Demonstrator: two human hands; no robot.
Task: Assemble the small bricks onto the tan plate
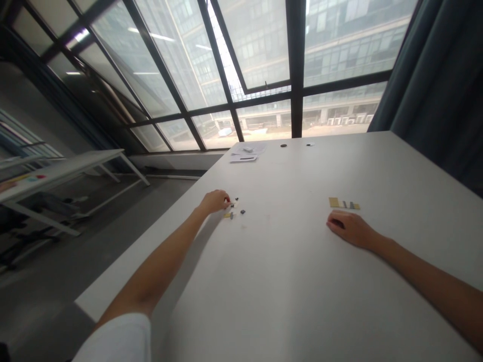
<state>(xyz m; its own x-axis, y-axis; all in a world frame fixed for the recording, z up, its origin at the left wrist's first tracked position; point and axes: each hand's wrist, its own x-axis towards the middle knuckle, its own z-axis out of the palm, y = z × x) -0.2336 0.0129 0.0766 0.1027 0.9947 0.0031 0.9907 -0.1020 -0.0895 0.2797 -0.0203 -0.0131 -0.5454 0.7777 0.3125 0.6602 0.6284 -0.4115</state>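
My left hand [216, 201] reaches over the left part of the white table, its fingers closed in a pinch. A small red piece [227, 199] shows between the fingertips, too small to name. Close by lie small dark pieces [242, 212] and a yellow piece [227, 215] with a grey one beside it. My right hand [349, 227] rests on the tabletop, loosely curled, with nothing visible in it. Just beyond its knuckles is a flat row of small yellow, white and grey blocks [344, 203], seemingly side by side.
Papers [247, 150] with a dark pen-like item on them lie at the far left of the white table [287, 281]. A dark round disc [284, 146] sits near the far edge. Windows stand behind, a curtain [433, 100] at right. Another table [75, 168] is to the left.
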